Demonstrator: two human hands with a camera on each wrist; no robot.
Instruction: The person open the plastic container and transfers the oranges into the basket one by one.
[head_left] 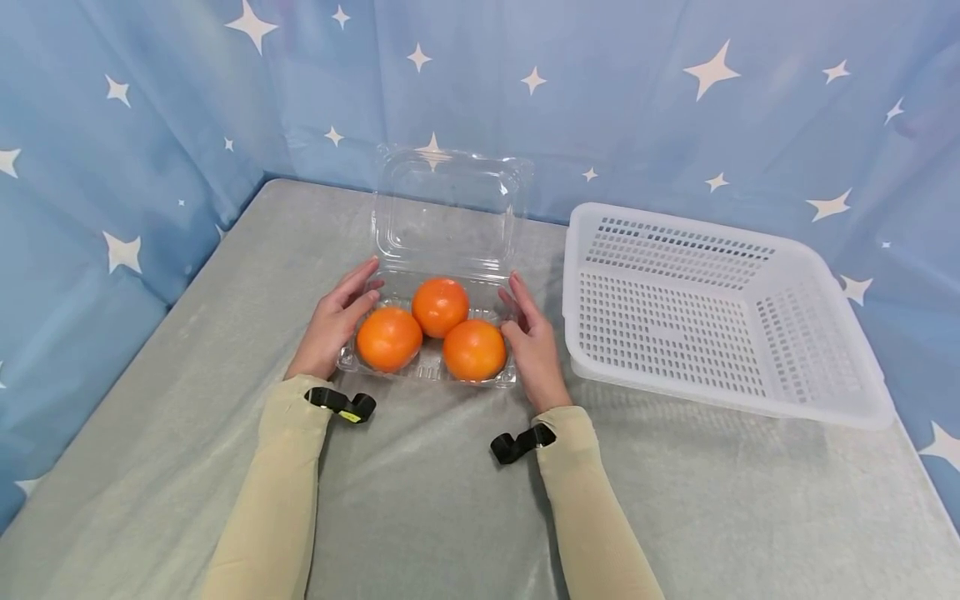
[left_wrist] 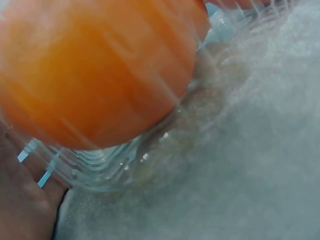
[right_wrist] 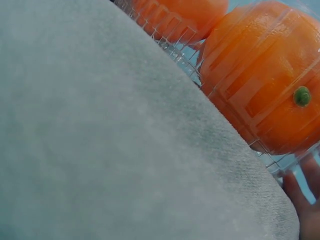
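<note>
In the head view a clear plastic clamshell box (head_left: 429, 367) sits on the table, its transparent lid (head_left: 450, 212) raised at the back. Inside are three oranges: a left one (head_left: 389, 339), a back one (head_left: 440, 307) and a right one (head_left: 475, 350). My left hand (head_left: 333, 325) holds the box by its left side, thumb near the rim. On the opposite side my right hand (head_left: 534, 346) grips the box wall. The right wrist view shows an orange (right_wrist: 270, 75) with a green stem button behind the clear wall; the left wrist view shows another orange (left_wrist: 95, 75) up close.
A white perforated plastic basket (head_left: 843, 392) stands to the right of the box. Grey cloth covers the table (head_left: 420, 500). Behind and at the sides hangs a blue curtain (head_left: 615, 92) with white stars. Both wrists wear black straps.
</note>
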